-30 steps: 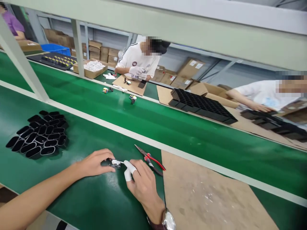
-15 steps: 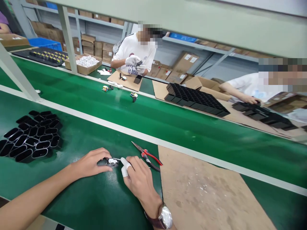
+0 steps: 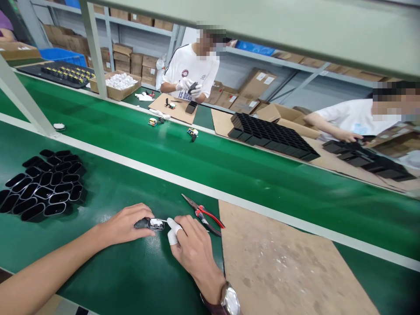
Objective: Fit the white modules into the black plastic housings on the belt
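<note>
My left hand (image 3: pixel 129 224) is closed around a small black oval housing (image 3: pixel 141 223), whose open end faces right. White and metallic parts (image 3: pixel 156 224) show inside that end. My right hand (image 3: pixel 193 245), with white finger cots on the thumb and a finger, pinches a thin, light-coloured tool (image 3: pixel 163 220). Its far end reaches the rim of the housing; its exact kind is too small to tell. Just beyond my right hand lie red-and-black long-nose pliers (image 3: pixel 204 214) on the green table (image 3: pixel 131 271).
Several empty black oval housings (image 3: pixel 42 186) stand grouped at left. Brown cardboard (image 3: pixel 288 262) covers the table at right. A green conveyor belt (image 3: pixel 229 162) carries small circuit assemblies (image 3: pixel 193 132) and a white-topped piece (image 3: pixel 59 126). Two co-workers (image 3: pixel 190 70) handle black parts opposite. A post (image 3: pixel 93 52) rises at left.
The pieces on the belt have shifted right, and the white-topped one now shows clear of the post. Both my hands keep their grips with barely any movement. The view has shifted slightly.
</note>
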`<state>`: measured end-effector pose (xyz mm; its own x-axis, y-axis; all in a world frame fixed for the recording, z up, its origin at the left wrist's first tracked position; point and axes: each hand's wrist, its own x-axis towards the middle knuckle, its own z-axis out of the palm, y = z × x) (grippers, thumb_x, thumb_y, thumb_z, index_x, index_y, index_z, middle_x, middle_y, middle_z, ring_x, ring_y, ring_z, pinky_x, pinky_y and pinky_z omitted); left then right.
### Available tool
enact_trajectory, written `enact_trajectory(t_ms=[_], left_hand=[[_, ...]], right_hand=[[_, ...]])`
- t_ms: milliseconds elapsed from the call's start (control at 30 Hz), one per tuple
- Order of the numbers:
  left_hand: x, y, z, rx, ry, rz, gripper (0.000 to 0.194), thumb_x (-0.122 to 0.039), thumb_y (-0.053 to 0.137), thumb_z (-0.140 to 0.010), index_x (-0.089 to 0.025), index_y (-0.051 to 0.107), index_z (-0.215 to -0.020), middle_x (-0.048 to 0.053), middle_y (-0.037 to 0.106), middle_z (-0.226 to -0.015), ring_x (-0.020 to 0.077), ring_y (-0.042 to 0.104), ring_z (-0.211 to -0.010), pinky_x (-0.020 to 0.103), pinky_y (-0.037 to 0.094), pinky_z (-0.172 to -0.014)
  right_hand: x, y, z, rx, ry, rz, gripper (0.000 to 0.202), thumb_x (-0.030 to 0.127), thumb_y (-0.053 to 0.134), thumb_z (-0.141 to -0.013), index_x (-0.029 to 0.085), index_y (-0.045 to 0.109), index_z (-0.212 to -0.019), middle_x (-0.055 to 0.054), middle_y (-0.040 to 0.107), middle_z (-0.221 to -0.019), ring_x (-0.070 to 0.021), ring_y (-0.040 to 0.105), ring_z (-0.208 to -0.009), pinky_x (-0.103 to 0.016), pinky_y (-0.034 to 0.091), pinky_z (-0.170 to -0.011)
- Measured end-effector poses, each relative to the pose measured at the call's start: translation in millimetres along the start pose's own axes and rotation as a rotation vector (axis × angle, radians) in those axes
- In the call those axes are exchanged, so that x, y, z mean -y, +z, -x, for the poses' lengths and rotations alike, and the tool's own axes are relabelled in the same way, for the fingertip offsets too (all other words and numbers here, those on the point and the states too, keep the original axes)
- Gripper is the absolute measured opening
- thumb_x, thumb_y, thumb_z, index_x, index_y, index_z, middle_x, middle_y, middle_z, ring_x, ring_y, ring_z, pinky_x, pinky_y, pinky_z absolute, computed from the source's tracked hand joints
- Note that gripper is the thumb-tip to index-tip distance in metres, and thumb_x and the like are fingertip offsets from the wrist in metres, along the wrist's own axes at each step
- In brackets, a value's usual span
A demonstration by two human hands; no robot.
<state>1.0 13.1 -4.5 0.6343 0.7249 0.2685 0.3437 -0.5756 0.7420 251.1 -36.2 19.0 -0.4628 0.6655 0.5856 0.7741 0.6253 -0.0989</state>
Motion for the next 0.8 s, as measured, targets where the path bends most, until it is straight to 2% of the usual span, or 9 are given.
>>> enact_trajectory(t_ms=[300,400,567,633,800], left_hand=[[3,3.6,0,-0.017,0.065,-0.008,0.025,-0.038,0.074,-0.098,-0.019,0.067,-0.112,0.007,0.073,-0.107,0.0206,0.071,-0.097,0.03,0.056,-0.085],[2,6.3,0,-0.042,0.056,-0.064,0.022,-0.036,0.074,-0.097,-0.019,0.064,-0.107,0.005,0.072,-0.101,0.0209,0.07,-0.091,0.032,0.054,-0.08],[-1,8.8,0,-0.071,0.072,-0.105,0.021,-0.035,0.072,-0.097,-0.021,0.06,-0.106,0.005,0.074,-0.101,0.0227,0.071,-0.091,0.037,0.052,-0.084],[0,9.1,-1,-0.073,0.074,-0.106,0.022,-0.035,0.072,-0.097,-0.021,0.059,-0.108,0.005,0.074,-0.102,0.0224,0.071,-0.091,0.038,0.052,-0.084],[1,8.9,-2,-0.058,0.056,-0.098,0.023,-0.035,0.074,-0.096,-0.021,0.059,-0.107,0.004,0.073,-0.103,0.0225,0.071,-0.092,0.038,0.052,-0.084]], right_hand=[[2,6,3,0.018,-0.003,-0.083,0.029,-0.001,0.047,-0.093,0.017,0.064,-0.109,-0.01,0.066,-0.103,-0.0245,0.055,-0.085,-0.037,0.043,-0.071],[2,4,3,0.059,-0.021,-0.122,0.026,-0.001,0.048,-0.093,0.017,0.063,-0.104,-0.01,0.065,-0.102,-0.0243,0.055,-0.084,-0.037,0.043,-0.07],[3,-1,-2,0.111,-0.072,-0.093,0.023,-0.001,0.049,-0.093,0.018,0.061,-0.092,-0.01,0.065,-0.096,-0.0249,0.055,-0.084,-0.037,0.04,-0.066],[2,-2,-3,0.101,-0.063,-0.089,0.024,-0.001,0.048,-0.094,0.017,0.062,-0.095,-0.01,0.065,-0.096,-0.0246,0.055,-0.084,-0.037,0.04,-0.067],[-2,-4,-2,-0.015,-0.039,-0.112,0.027,-0.001,0.049,-0.094,0.013,0.062,-0.113,-0.011,0.066,-0.1,-0.0244,0.054,-0.084,-0.037,0.043,-0.069]])
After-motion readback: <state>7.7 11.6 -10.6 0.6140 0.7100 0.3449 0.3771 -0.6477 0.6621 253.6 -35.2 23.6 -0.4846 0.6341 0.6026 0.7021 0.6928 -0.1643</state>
